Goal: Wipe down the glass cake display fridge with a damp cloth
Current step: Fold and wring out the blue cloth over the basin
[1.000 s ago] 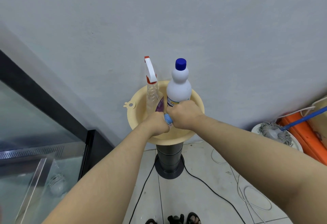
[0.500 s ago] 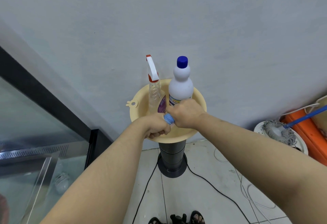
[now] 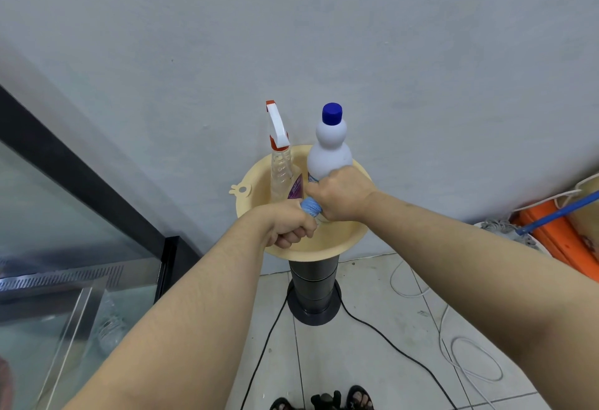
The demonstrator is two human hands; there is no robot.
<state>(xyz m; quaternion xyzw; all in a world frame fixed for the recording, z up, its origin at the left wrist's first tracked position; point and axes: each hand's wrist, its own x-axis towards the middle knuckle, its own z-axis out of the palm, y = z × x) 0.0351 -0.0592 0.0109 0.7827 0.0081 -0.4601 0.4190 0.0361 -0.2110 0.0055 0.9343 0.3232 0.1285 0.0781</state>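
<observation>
Fists (image 3: 288, 226) (image 3: 340, 194) tight around blue cloth (image 3: 310, 207)

Mostly buried between left hand (image 3: 288, 226) and right hand (image 3: 343, 194): blue cloth (image 3: 310, 207). Label of white bottle (image 3: 329, 150) covered by right hand. Cropped at frame edges: glass fridge (image 3: 48, 215), sandalled feet (image 3: 356, 398).

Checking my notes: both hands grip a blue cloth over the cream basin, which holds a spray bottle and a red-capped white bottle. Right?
No: the head view shows the cap of the white bottle is blue, not red. The left hand and right hand do grip the blue cloth over the cream basin.
</observation>
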